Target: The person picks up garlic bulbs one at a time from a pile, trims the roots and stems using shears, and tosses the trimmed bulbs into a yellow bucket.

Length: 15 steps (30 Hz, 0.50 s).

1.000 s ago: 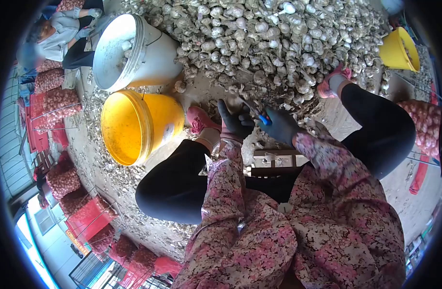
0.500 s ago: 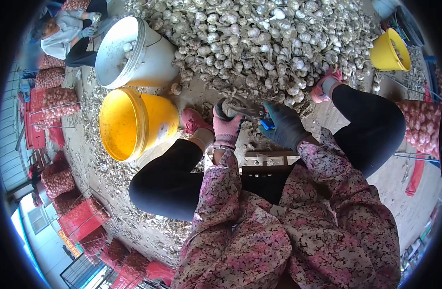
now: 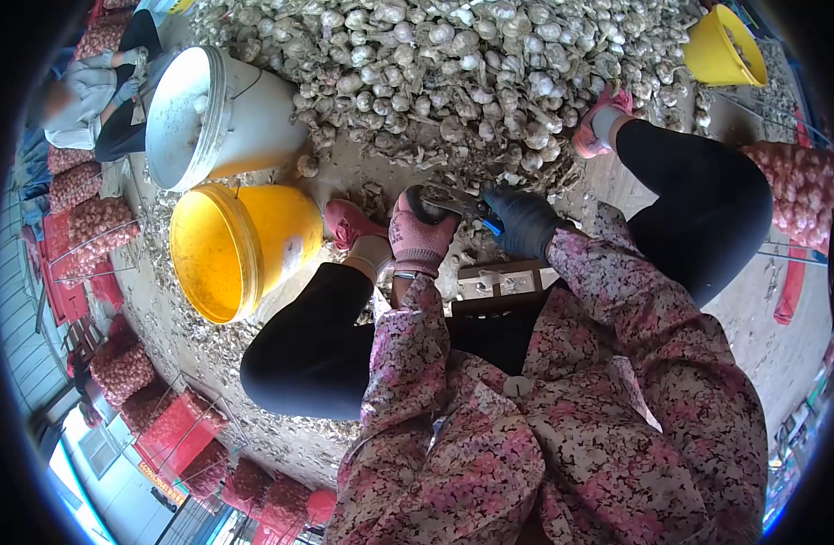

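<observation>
My left hand, in a pink glove with a dark palm, is closed around a garlic bulb that its fingers mostly hide. My right hand, in a dark glove, grips blue-handled pruning shears. The metal blades reach across to the left hand's fingers, where the stem end would be; the exact contact is too small to make out. Both hands are close together over the floor between my knees. Just beyond them lies a large heap of garlic with dry stems.
A yellow bucket and a white bucket lean on the left, mouths turned leftward. Another yellow bucket stands far right. Filled red mesh sacks line both sides. A person sits at upper left. Below my hands is a wooden frame.
The view has shifted, so the buckets and heap sit a little differently. My hands have drawn closer together, and the bulb shows less between the left fingers.
</observation>
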Each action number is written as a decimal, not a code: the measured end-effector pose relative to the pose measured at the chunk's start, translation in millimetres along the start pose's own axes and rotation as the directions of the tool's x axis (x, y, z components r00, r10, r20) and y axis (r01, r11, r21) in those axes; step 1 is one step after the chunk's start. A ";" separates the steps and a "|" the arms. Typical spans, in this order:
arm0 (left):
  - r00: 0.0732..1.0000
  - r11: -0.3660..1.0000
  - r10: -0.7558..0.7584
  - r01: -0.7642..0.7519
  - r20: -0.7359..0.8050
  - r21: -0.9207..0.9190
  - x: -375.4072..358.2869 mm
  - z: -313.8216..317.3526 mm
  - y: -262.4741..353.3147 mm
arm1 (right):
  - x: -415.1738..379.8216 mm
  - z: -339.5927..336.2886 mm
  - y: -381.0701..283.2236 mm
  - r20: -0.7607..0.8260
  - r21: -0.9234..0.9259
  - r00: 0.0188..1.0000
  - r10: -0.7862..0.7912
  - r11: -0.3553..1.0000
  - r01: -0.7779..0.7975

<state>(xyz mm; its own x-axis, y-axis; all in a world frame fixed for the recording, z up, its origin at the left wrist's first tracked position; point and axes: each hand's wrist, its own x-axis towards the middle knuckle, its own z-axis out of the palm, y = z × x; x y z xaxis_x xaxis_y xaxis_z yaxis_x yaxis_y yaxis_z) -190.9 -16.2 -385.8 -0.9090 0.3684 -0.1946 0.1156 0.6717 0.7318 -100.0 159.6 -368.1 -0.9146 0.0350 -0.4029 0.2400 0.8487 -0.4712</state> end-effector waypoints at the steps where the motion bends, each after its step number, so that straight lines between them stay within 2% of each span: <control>1: 1.000 0.999 -0.015 0.016 0.025 -0.028 -0.9 1.6 -5.2 | 1.4 3.3 1.8 0.042 0.017 0.999 -0.008 1.000 0.007; 2: 1.000 1.000 -0.010 0.011 0.026 -0.027 -2.4 3.7 -9.6 | 0.2 6.1 4.1 0.037 0.016 0.999 -0.003 1.000 0.002; 3: 0.999 0.976 0.024 -0.018 0.025 -0.217 -5.8 8.9 -16.2 | 1.2 8.3 6.9 0.034 0.017 0.999 0.001 1.000 -0.002; 4: 0.998 0.915 0.059 -0.048 0.017 -0.401 -8.5 9.5 -10.3 | 6.5 14.0 15.5 0.122 0.017 0.986 0.110 0.993 -0.113; 5: 0.997 0.913 0.070 -0.057 0.018 -0.403 -10.4 11.6 -3.2 | 14.4 20.3 26.2 0.205 0.009 0.955 0.216 0.975 -0.223; 6: 0.982 0.890 0.182 -0.147 0.042 -0.432 -12.6 5.6 18.5 | 20.9 43.0 52.9 0.242 -0.049 0.940 0.239 0.971 -0.234; 7: 0.955 0.857 0.291 -0.231 0.062 -0.460 -13.8 1.1 28.0 | 15.8 39.5 52.0 0.235 -0.044 0.942 0.240 0.971 -0.236; 8: 0.977 0.783 0.200 -0.110 0.080 -0.612 -13.3 -0.8 28.3 | 9.5 35.6 52.0 0.188 0.001 0.955 0.230 0.972 -0.234; 9: 0.986 0.472 0.070 0.098 0.148 -0.876 -7.9 10.4 3.6 | 4.7 32.4 48.9 0.148 0.039 0.965 0.215 0.974 -0.223; 10: 0.994 0.602 0.081 0.008 0.071 -0.798 -9.6 2.8 -1.4 | 8.4 36.5 42.4 0.120 0.096 0.954 0.273 0.954 -0.285; 11: 0.995 0.721 0.104 -0.079 -0.006 -0.689 -8.5 -7.3 -6.7 | 10.5 38.4 38.0 0.119 0.087 0.960 0.255 0.960 -0.266; 12: 0.997 0.766 0.046 -0.078 -0.066 -0.638 -2.3 -15.0 -11.5 | 10.8 41.3 31.7 0.097 0.203 0.954 0.283 0.933 -0.297; 13: 0.992 0.629 -0.038 -0.067 -0.117 -0.774 4.3 -24.9 -17.7 | 10.7 44.7 26.2 0.084 0.322 0.945 0.315 0.889 -0.325; 14: 0.968 0.608 -0.066 -0.153 -0.241 -0.779 1.7 -40.3 -26.2 | 11.2 45.1 25.4 0.126 0.425 0.947 0.296 0.846 -0.321; 15: 0.952 0.279 -0.203 -0.167 -0.227 -0.946 8.5 -55.0 -53.4 | 12.7 42.8 24.4 0.125 0.431 0.949 0.289 0.846 -0.314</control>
<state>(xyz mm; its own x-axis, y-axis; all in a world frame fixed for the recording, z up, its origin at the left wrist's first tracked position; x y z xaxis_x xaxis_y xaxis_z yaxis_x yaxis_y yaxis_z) -226.9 -84.3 -390.6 -0.9803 0.0683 -0.1854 -0.1951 -0.4822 0.8541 -91.9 158.2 -418.3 -0.7580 0.2131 -0.6164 0.6308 0.4798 -0.6098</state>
